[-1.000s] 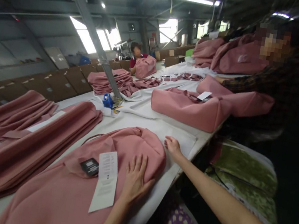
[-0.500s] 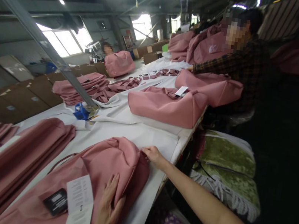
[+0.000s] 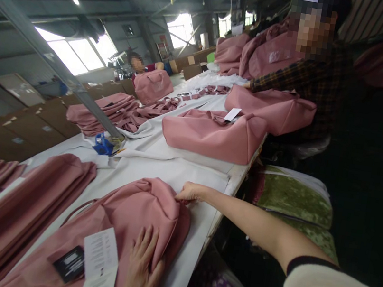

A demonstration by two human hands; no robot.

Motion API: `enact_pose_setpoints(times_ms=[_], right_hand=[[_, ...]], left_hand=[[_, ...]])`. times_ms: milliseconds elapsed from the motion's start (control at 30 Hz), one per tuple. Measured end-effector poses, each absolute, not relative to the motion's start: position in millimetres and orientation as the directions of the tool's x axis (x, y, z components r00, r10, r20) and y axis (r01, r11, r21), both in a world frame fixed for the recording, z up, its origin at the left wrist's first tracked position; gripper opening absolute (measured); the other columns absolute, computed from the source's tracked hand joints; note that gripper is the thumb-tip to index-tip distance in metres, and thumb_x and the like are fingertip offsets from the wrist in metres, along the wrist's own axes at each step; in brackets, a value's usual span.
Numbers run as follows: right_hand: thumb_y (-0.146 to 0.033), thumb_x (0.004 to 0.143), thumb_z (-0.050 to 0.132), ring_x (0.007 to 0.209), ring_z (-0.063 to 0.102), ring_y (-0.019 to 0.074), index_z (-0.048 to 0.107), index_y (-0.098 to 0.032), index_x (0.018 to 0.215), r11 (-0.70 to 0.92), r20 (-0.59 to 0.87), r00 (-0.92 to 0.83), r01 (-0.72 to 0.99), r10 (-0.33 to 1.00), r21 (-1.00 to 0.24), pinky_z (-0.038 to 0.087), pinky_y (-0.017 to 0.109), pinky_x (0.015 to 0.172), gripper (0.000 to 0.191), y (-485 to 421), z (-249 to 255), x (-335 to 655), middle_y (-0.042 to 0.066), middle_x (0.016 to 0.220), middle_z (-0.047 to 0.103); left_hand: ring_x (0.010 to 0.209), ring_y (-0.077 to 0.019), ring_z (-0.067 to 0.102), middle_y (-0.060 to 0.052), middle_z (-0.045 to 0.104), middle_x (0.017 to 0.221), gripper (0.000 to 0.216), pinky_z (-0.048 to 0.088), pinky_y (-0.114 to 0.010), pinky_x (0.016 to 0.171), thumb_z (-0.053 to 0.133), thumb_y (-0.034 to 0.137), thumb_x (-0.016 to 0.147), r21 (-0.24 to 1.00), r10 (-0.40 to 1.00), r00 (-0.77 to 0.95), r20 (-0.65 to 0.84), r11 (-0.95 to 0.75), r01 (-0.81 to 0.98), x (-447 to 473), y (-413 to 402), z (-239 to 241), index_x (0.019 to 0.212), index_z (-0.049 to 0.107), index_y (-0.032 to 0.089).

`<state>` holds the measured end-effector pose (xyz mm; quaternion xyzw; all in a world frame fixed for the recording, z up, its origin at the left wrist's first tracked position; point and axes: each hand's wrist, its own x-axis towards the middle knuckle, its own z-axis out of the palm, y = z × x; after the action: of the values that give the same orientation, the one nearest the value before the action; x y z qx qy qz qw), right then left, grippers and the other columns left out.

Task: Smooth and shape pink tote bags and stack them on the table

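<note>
Pulling at the top edge of the pink fabric bag (image 3: 138, 212) with the right hand (image 3: 189, 192) while the left hand (image 3: 142, 265) presses it flat is where trouble can begin, I think: if the pull is stronger than the press, the soft cloth may slide across the white sheet on the worktop (image 3: 173, 169) and wrinkle, and the bag lies close to the near edge, so it could slip over it. The right hand has its fingers closed in a pinch on the bag's rounded top rim; the left hand lies open, fingers spread, flat on the bag's body. The white paper tag (image 3: 100, 264) and the small black tag (image 3: 69, 263) lie loose just beside the left hand, and a careless move could crease them or fold them under the cloth. The bag is dusty pink, matte and limp, with a thin strap curving on its left side and soft folds near the pinch. It lies between a stack of folded pink pieces (image 3: 15, 213) on the left and the edge of the worktop on the right.
</note>
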<state>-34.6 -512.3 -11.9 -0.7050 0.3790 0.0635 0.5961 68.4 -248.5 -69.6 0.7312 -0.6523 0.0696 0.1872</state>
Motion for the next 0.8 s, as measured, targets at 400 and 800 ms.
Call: enact_pose_setpoints(times_ms=[400, 800], right_hand=[[-0.025, 0.089, 0.052, 0.066, 0.058, 0.0134, 0.061, -0.015, 0.073, 0.074, -0.19, 0.434, -0.271, -0.881, -0.96, 0.043, 0.024, 0.062, 0.021, -455, -55, -51, 0.0, 0.069, 0.063], [-0.029, 0.086, 0.048, 0.072, 0.059, 0.0175, 0.06, -0.019, 0.074, -0.036, -0.015, 0.293, -0.167, -0.956, -0.985, 0.043, 0.025, 0.069, 0.02, -444, -69, -50, 0.004, 0.073, 0.065]], left_hand=[[0.141, -0.0322, 0.022, -0.011, 0.033, 0.15, 0.068, 0.029, -0.064, 0.108, 0.045, 0.026, 0.087, 0.23, -0.93, 0.159, 0.331, -0.084, -0.97, 69, -246, -75, 0.149, 0.017, 0.029], [0.14, -0.0309, 0.026, -0.017, 0.026, 0.152, 0.063, 0.026, -0.055, 0.112, 0.045, 0.046, 0.09, 0.47, -0.866, 0.381, 0.323, -0.203, -0.859, 56, -317, -11, 0.142, 0.03, 0.015]])
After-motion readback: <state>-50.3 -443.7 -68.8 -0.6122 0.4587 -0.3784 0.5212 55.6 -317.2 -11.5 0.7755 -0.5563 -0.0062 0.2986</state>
